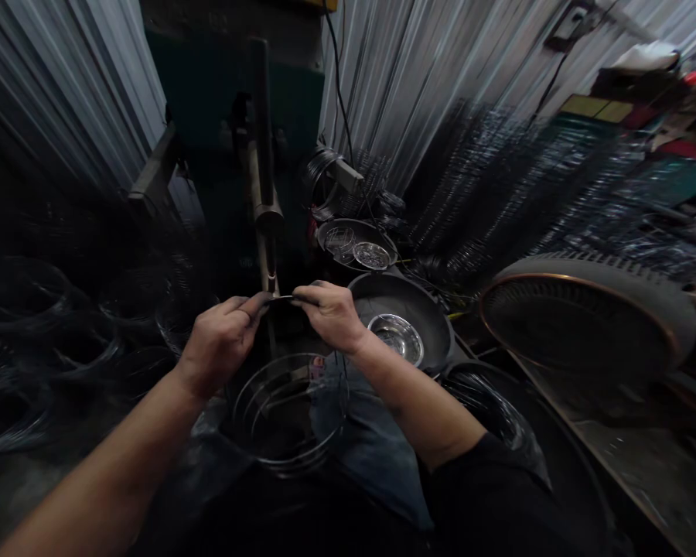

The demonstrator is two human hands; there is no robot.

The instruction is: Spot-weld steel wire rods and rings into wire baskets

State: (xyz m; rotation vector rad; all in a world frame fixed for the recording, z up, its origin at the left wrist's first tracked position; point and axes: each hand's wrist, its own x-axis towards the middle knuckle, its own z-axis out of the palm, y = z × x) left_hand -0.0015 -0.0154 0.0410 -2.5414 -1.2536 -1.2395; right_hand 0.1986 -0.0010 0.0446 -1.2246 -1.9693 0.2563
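Note:
My left hand (223, 336) and my right hand (330, 313) pinch a thin dark curved wire (281, 298) between them, one at each side. The wire meets the lower tip of a machine's vertical rod (271, 267). Below my hands, several round wire hoops (290, 464) hang or rest over my lap; whether they join the pinched wire is hidden.
Right of my hands are a grey pan (435, 309) holding a shiny metal bowl (395, 339) and a farther pan (332, 230) with small round parts. A round fan-like object (580, 317) stands right. Wire coils (20, 286) lie left; stacked wire rings (487, 170) line the wall.

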